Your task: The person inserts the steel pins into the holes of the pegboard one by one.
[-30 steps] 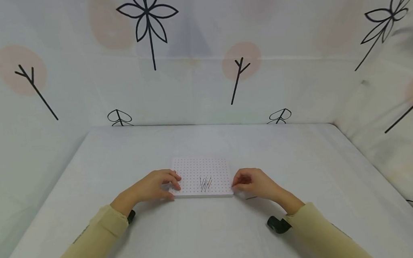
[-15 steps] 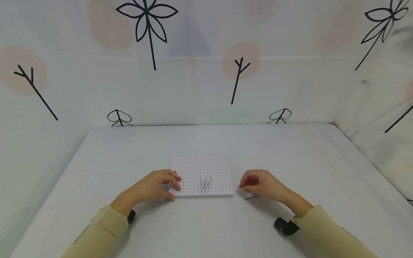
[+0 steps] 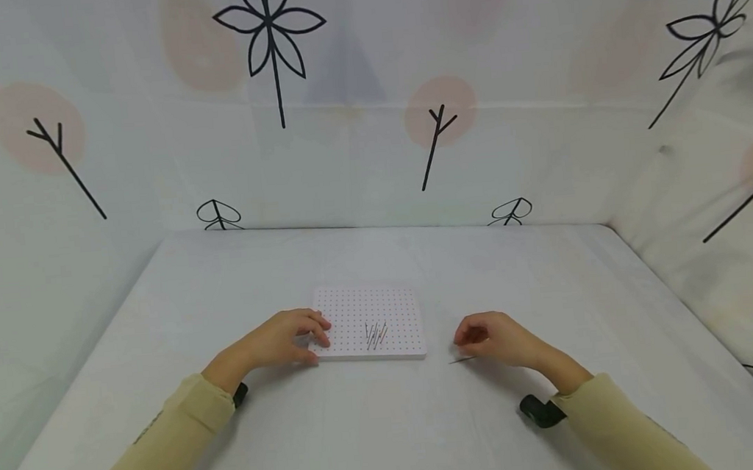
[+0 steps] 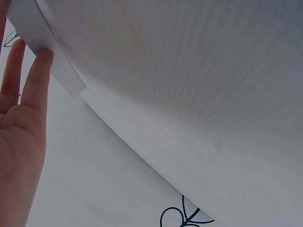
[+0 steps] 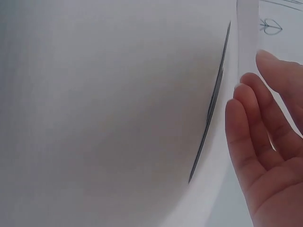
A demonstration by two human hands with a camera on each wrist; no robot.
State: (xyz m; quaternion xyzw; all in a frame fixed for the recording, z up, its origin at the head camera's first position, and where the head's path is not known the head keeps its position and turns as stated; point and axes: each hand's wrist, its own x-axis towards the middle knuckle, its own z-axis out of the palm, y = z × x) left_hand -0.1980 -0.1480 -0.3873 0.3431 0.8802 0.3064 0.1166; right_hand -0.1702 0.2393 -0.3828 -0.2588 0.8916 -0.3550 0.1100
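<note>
My left hand [image 3: 285, 338] rests at the left side of a white pegboard [image 3: 368, 302] with rows of small holes. In the left wrist view its fairly straight fingertips touch the board's side [image 4: 33, 33]. Several thin metal pins [image 3: 375, 335] stand tilted in the board near its front. To the right of the board, my right hand [image 3: 494, 340] hovers low with loosely bent fingers, thumb apart from the visible fingertips. No object shows between them. Thin dark pins [image 5: 208, 113], pointed and overlapping, lie on the cloth beside that hand; it partly covers them in the head view.
A white cloth covers the table [image 3: 365, 428]. Patterned fabric walls [image 3: 370, 154] rise behind it and at both sides. Dark wrist devices [image 3: 542, 411] sit below the sleeves.
My right hand has moved right and slightly toward me, from the board's right edge to above the loose pins. The left hand and the board stay in place.
</note>
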